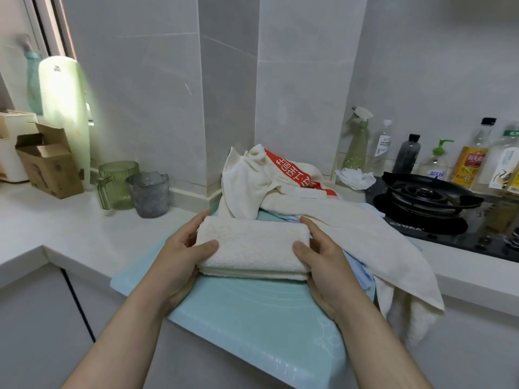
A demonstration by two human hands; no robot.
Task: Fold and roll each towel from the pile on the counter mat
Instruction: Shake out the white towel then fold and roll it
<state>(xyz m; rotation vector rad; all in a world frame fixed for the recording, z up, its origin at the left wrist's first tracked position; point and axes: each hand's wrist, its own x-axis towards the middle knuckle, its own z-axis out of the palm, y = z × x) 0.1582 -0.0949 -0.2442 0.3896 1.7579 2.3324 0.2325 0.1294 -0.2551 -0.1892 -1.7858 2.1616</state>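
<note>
Now, left hand (179,256) and right hand (323,262) each with a grip clasping the folded towel's (252,245) ends, on the mat (252,313), towel pile (280,186) just behind it

Head cam, looking down: my left hand (179,256) & right hand (325,265), both bare. Left forearm (120,341) & right forearm (376,346) bare too, uncovered all the way to the btm edge of view. Thumbnails (211,243) short, rounded, plain, one per hand showing. Fingers slim; knuckle creases faint. Skin smooth on both arms.
</note>
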